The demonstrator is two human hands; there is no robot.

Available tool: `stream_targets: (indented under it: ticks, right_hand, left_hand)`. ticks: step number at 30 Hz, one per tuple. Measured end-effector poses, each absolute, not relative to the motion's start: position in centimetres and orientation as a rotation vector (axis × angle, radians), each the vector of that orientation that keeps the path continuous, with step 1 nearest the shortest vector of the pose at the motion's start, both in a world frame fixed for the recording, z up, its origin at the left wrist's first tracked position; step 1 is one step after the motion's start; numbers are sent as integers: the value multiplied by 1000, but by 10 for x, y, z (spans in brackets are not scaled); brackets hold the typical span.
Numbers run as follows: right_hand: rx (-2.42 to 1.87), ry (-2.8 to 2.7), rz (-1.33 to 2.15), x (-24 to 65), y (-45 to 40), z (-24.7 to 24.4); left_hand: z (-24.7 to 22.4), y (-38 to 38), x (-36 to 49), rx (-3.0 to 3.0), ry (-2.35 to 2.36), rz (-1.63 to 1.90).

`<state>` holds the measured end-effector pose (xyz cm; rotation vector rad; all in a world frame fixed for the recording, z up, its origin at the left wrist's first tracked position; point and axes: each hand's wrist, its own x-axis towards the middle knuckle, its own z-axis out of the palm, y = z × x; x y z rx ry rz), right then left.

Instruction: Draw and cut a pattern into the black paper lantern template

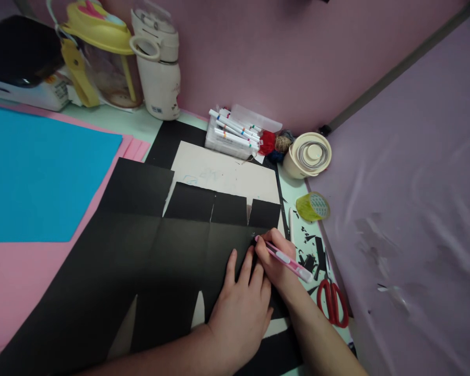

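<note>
A large sheet of black card, with slits and flaps along its far and near edges, lies across the desk. My left hand rests flat on it, fingers spread and pressing on the surface. Just to the right, my right hand is closed around a slim pink-and-white craft knife. Its front end points down at the card near the right-hand flap; the very tip is too small to make out. Under the far flaps a pale board with faint marks shows.
Red-handled scissors, black paper scraps and a yellow-green tape roll lie at right by the wall. Behind are a box of markers, a cream pot, a white bottle and a yellow-lidded jug. Blue sheets lie left.
</note>
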<state>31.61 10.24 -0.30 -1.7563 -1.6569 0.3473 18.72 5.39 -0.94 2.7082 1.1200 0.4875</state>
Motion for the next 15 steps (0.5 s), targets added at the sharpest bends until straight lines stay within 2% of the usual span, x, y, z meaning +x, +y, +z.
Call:
stream_targets:
  ticks: [15]
  right_hand:
    - [-1804,-1546,396,313,103,1]
  left_hand:
    - [-8,55,187,2696,1118,479]
